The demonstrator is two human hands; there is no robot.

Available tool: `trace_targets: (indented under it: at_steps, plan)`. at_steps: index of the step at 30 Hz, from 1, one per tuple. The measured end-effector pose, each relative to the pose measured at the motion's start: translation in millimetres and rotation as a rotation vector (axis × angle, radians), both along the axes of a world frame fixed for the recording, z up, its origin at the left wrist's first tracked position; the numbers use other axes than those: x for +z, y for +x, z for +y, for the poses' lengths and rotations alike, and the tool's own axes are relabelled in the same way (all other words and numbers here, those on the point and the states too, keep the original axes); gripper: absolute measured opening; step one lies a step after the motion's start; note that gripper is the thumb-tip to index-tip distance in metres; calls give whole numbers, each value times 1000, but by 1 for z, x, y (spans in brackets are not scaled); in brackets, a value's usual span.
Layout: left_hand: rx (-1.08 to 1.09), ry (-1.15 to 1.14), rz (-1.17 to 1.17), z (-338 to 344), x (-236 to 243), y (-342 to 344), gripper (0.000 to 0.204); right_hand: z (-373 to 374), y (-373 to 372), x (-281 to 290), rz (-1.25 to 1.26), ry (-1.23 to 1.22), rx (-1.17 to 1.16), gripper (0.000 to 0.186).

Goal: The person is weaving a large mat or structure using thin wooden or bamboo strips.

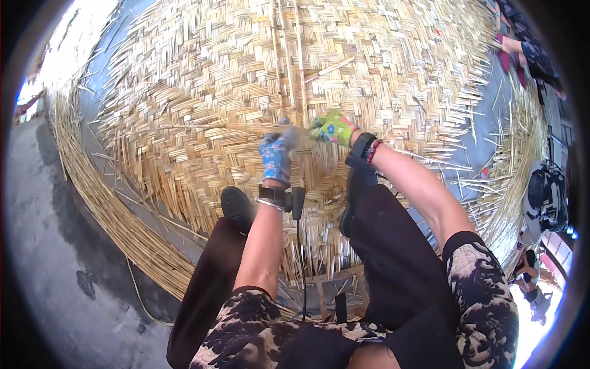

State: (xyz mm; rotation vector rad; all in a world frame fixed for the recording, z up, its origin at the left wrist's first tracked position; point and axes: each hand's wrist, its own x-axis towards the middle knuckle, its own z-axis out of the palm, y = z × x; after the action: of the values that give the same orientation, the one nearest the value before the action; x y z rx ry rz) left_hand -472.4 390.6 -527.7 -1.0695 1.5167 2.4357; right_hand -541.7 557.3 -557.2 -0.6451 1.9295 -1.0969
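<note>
A large woven mat of flat, straw-coloured reed strips (239, 80) spreads over the floor in front of me and under my feet. My left hand (275, 155), in a blue flowered glove, is closed around a thin bundle of reed strips (236, 127) that sticks out to the left, just above the weave. Close to its right, my right hand (334, 128) wears a green flowered glove, its fingers curled in at the bundle's right end. Motion blur smears the fingertips where the two hands meet.
Long loose reeds (132, 237) lie in a curved band along the left, beside grey concrete (55, 203). More loose reeds (519, 141) lie at the right. My dark shoe (237, 208) rests on the mat. Another person's hand (511, 45) shows at the upper right.
</note>
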Motion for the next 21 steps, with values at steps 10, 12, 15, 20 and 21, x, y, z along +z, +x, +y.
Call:
trace_targets:
  at_steps: [10,12,15,20,21]
  plan:
    - [-271,-224,421,-33,31,-57,25,-1,35,-4,602,225,49,20]
    - [-375,-653,660,-21,34,-69,28,-6,28,-16,560,484,-134,17]
    - [-326,-950,488,-19,28,-88,28,-3,2,-54,-83,-293,-941,14]
    - [-704,-1236,-65,-23,-13,-87,36,-13,-41,-140,55,-290,-908,36]
    - [-676,-1267,-44,-24,-22,-86,36,-17,-46,-149,63,-296,-884,40]
